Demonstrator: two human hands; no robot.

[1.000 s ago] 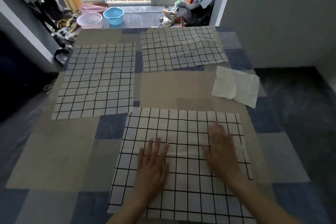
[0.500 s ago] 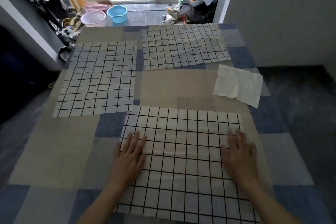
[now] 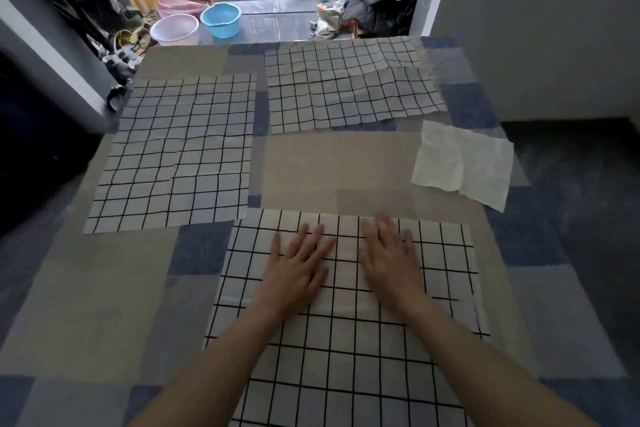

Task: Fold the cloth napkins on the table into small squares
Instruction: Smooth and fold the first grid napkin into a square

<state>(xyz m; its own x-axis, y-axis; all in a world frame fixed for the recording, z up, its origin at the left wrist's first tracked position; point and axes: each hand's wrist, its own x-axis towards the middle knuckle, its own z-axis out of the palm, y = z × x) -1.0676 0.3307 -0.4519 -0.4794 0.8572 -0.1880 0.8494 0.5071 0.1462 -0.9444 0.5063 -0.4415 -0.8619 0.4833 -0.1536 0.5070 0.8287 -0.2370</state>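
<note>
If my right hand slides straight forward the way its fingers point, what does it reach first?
The right hand lies flat on the near checked napkin. Straight ahead it likely crosses that napkin's far edge onto bare tablecloth; the far checked napkin comes later.

Both palms, left hand (image 3: 300, 269) and right hand (image 3: 390, 262), lie flat side by side on the checked napkin (image 3: 346, 340) at the tabletop's (image 3: 86, 305) 6 o'clock edge.

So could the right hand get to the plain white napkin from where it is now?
Probably yes. The right hand lies flat on the nearest checked napkin, holding nothing, and the plain white napkin lies ahead to its right with only bare tablecloth between.
</note>
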